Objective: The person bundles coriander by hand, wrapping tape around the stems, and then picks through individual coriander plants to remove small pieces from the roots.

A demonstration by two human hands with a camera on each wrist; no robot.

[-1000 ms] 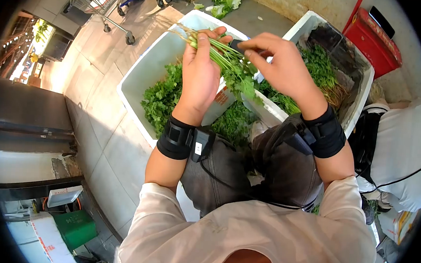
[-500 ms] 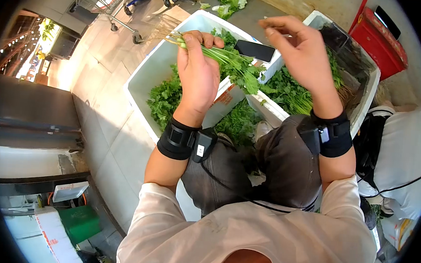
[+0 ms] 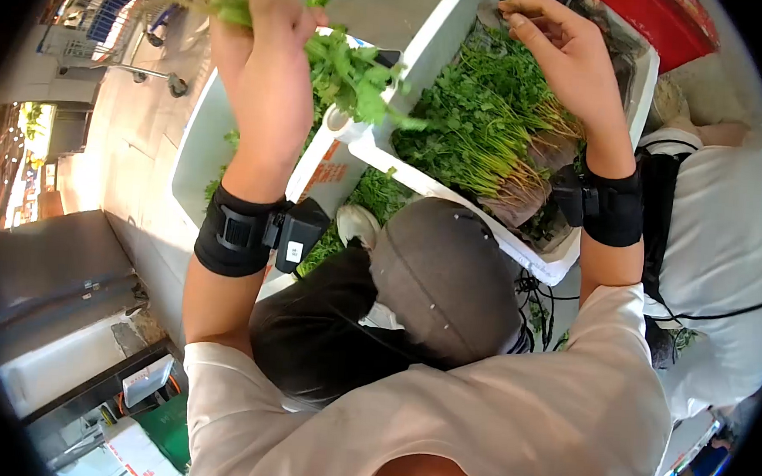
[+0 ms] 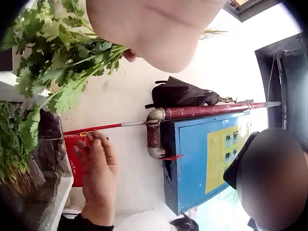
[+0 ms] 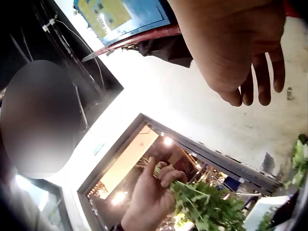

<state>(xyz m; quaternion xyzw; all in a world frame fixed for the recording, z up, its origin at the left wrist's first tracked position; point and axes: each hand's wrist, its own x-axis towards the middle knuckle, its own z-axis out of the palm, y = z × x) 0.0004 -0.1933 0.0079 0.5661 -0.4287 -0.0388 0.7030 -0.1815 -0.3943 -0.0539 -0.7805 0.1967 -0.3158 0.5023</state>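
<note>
My left hand [image 3: 263, 91], raised over the left foam box, grips a bunch of coriander [image 3: 348, 70] by its stems. The pale roots stick out on the left and the leaves hang to the right. In the left wrist view, leaves of this coriander [image 4: 53, 67] spread out below the palm. My right hand [image 3: 575, 67] holds nothing and hovers over the far side of the right foam box [image 3: 428, 187]. Its fingers hang loosely in the right wrist view. A thick pile of coriander [image 3: 476, 113] lies in that box, roots toward the right.
The left foam box [image 3: 196, 148] stands beside it, partly hidden by my arm. A dark phone [image 3: 388, 58] lies near the boxes' shared edge. Beyond are a red box [image 3: 664, 28] and a shopping cart [image 3: 105, 47]. Another person in white [image 3: 713, 223] is at my right.
My left hand has carried the coriander left and away from me. The right hand has moved apart from the bunch, over the right box. The head view has shifted rightward.
</note>
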